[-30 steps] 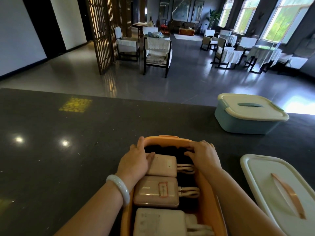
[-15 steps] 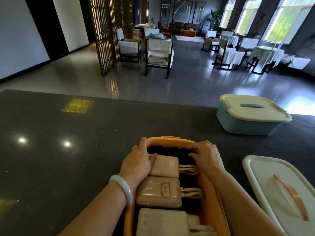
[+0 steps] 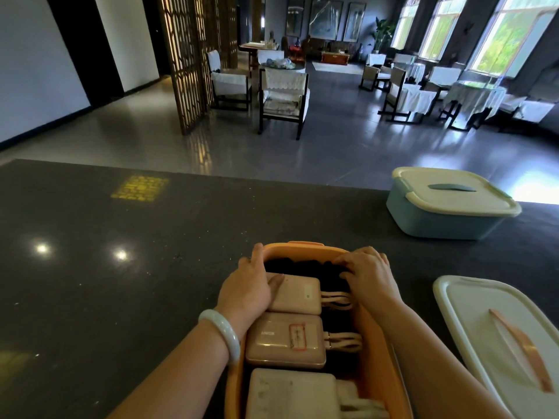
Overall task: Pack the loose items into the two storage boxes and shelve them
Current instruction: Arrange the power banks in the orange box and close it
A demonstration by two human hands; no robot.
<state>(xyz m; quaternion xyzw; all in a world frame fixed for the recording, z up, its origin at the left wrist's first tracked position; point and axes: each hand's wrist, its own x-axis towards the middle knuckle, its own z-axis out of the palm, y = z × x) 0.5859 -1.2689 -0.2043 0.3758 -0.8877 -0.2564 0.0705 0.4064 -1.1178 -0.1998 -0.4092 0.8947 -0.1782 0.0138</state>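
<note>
Your left hand lies at the far left corner of the orange box, its fingers curled over the rim and the thumb resting flat on the far power bank — a loose grip on the box wall, not on the bank. Your right hand sits at the far right corner, fingers bent down onto the dark stuff packed at the far end of the box; whether they pinch it or only press on it you cannot tell from this view. A pale bangle rings your left wrist.

Inside the box, three flat packs lie in a row from far to near: the far bank, a middle bank with a red-framed label on top, and a white pack nearest you, cut off by the frame's lower edge. Each has its looped cable on the right side, against the box's right wall.

The box stands on the dark bench, open. Its white lid with an orange handle lies flat on the bench just right of it. The blue box stands well apart, at the bench's far right edge, with its white lid on.

Beyond the bench — a grey floor, chairs and covered tables by the windows.
</note>
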